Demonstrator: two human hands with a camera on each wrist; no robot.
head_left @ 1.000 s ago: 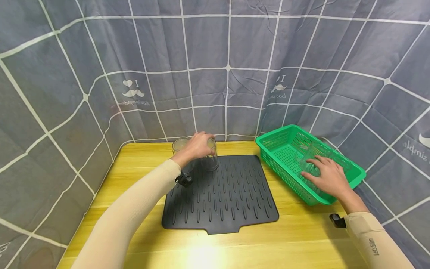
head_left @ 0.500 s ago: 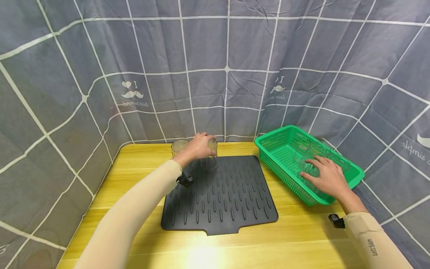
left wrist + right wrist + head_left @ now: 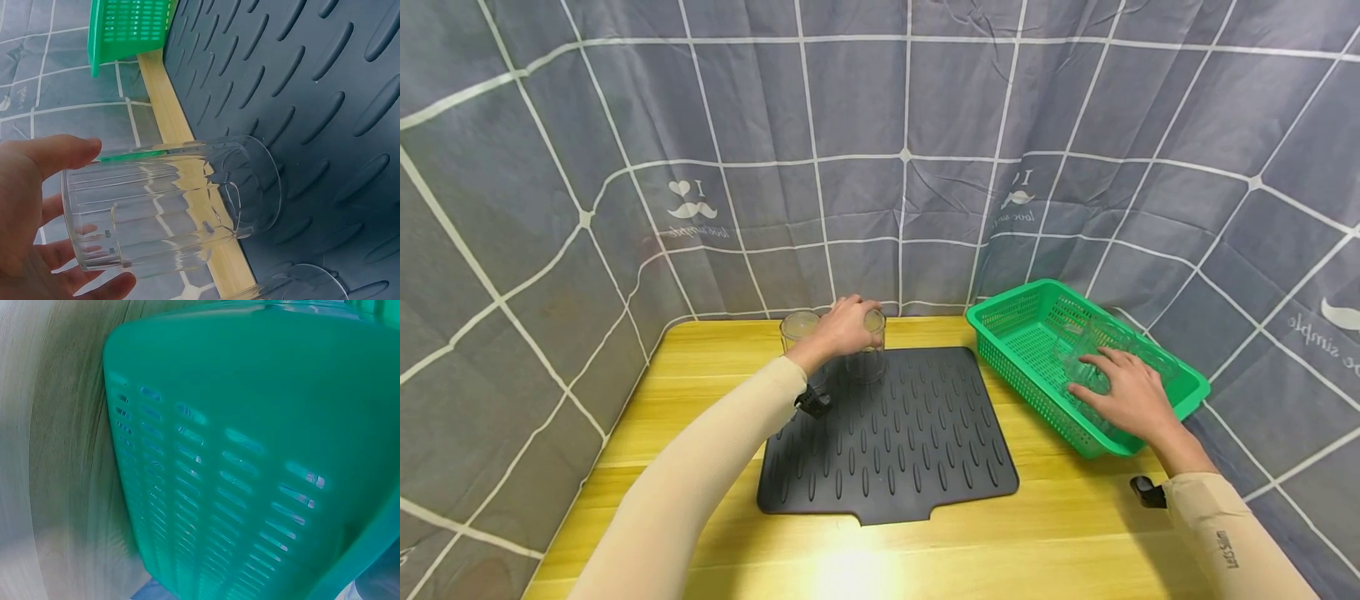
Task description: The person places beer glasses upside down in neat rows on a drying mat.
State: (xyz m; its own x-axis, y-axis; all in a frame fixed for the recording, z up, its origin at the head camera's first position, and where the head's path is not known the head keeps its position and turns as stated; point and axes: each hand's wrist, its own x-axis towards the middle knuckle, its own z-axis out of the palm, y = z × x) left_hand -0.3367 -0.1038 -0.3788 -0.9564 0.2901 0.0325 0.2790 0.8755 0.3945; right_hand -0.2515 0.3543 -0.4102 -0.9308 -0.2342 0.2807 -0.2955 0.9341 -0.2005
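Observation:
In the head view my left hand (image 3: 846, 325) grips the top end of a clear drinking glass (image 3: 868, 362), which stands upright at the back of a black ridged mat (image 3: 887, 475). Close up in the left wrist view, thumb and fingers go round one end of this glass (image 3: 169, 206); its other end is at the mat. A second clear glass (image 3: 797, 323) stands just left, partly behind the wrist. My right hand (image 3: 1127, 396) is over a green basket (image 3: 1026, 387), fingers and thumb spread apart above clear glassware (image 3: 1092, 379) inside. The right wrist view shows only the basket's slotted side (image 3: 206, 475).
A wooden table (image 3: 715, 350) carries the mat and basket, with the basket to the right of the mat. A grey curtain (image 3: 865, 200) with white grid lines hangs close behind and along both sides.

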